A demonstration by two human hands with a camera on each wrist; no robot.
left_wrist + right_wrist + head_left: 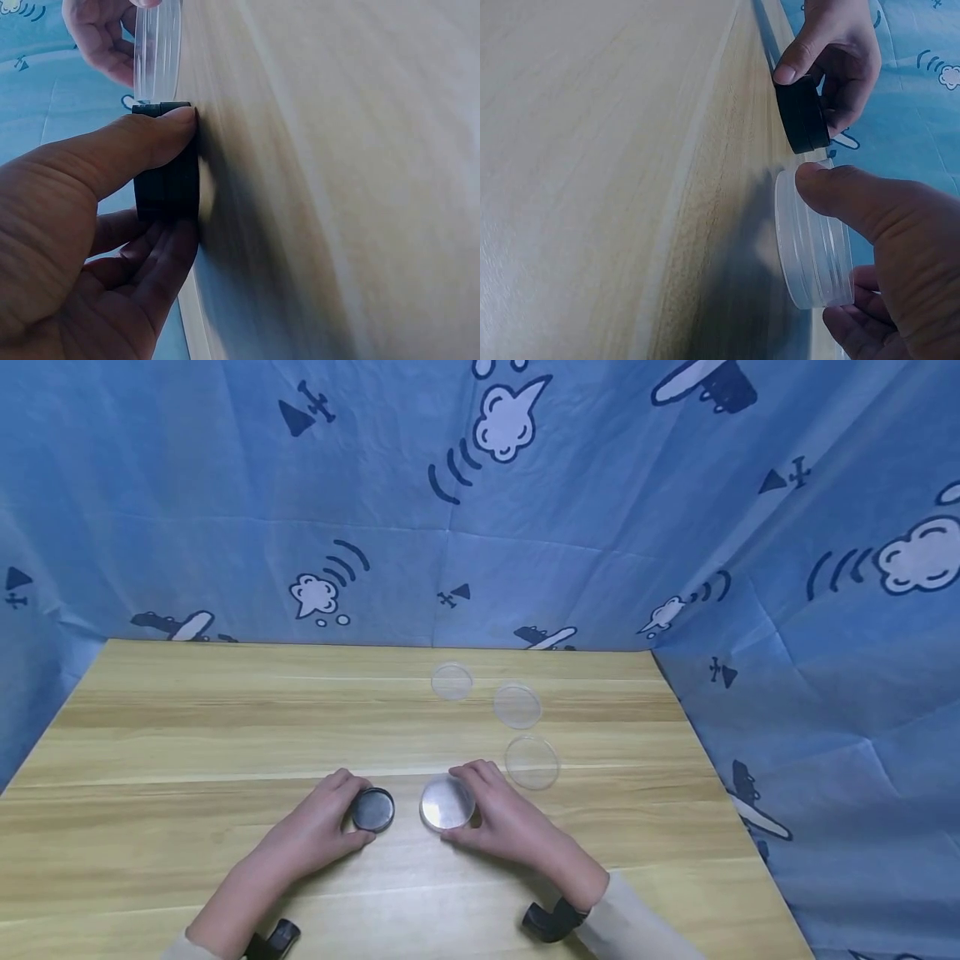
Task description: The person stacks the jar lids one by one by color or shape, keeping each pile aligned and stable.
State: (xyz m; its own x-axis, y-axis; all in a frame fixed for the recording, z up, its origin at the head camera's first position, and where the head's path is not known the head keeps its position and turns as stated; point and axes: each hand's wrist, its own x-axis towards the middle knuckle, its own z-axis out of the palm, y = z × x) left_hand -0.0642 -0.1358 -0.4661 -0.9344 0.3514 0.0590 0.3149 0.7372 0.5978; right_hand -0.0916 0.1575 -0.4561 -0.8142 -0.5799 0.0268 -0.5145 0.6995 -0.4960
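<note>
My left hand grips a black round container by its sides, thumb at the near side and fingers at the far side. In the left wrist view its dark side wall shows a seam, and its edge is at the tabletop. With thumb and fingers my right hand holds a clear round plastic container, a little to the right of the black one. Several ridges run round the clear wall in the right wrist view. A small gap parts the two containers in the head view.
Three thin clear discs lie beyond the right hand: a near disc, a middle disc and a far disc. The wooden table ends at a blue printed cloth at the back and sides.
</note>
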